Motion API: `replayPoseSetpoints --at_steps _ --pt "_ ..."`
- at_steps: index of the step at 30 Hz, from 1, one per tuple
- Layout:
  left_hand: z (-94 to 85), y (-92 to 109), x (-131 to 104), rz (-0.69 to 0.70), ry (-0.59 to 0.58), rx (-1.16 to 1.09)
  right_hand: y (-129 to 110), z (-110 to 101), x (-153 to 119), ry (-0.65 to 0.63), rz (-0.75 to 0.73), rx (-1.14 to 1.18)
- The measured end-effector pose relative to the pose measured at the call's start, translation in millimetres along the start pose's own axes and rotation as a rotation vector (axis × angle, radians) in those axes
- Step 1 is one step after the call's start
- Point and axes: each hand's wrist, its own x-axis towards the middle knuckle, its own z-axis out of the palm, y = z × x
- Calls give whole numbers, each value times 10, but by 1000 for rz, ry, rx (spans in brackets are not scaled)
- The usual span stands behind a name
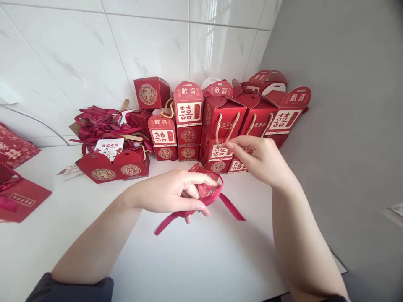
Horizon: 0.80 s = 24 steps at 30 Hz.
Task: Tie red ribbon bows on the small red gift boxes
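A dark pink ribbon curves in a loop round the fingers of my left hand, which grips it between thumb and fingers. One tail hangs toward the lower left, the other to the right. Behind those fingers is a red printed paper piece, mostly covered, so I cannot tell whether the hand holds it too. Up and to the right, my right hand has thumb and index finger pinched together. Its fingertips overlap the view of a rope handle on a red gift box; contact is unclear.
Stacked red boxes line the tiled wall. At left lie a heap of ribbons, an open red box with a white card, and a red bag. A grey panel bounds the white table at right.
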Motion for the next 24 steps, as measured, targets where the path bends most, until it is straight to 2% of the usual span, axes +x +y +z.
replayPoseSetpoints --at_steps 3,5,6,7,9,11,14,16,18,21,24 --pt "-20 -2 32 24 17 -56 -195 122 -48 -316 -68 461" --pt "-37 7 42 46 128 -29 -230 213 -41 -519 -73 633" --pt "-53 12 41 49 192 -10 -224 240 -31 -573 -68 655" --pt "-75 17 34 45 243 13 -206 248 -20 -585 -64 653" --pt "-142 23 4 18 278 58 -153 193 -6 -523 -59 632" --pt "-233 21 -44 -23 245 80 -85 45 -19 -449 -43 609" --pt "-386 -11 -125 -91 164 72 43 -283 -98 -411 42 461" --pt "-472 -48 -165 -131 136 53 134 -485 -165 -454 110 272" --pt "-518 -86 -176 -147 143 51 189 -589 -208 -530 177 83" --pt "-475 -106 -131 -119 158 78 131 -459 -184 -549 141 7" --pt "-331 -73 -44 -71 147 97 -47 -54 -81 -553 8 274"
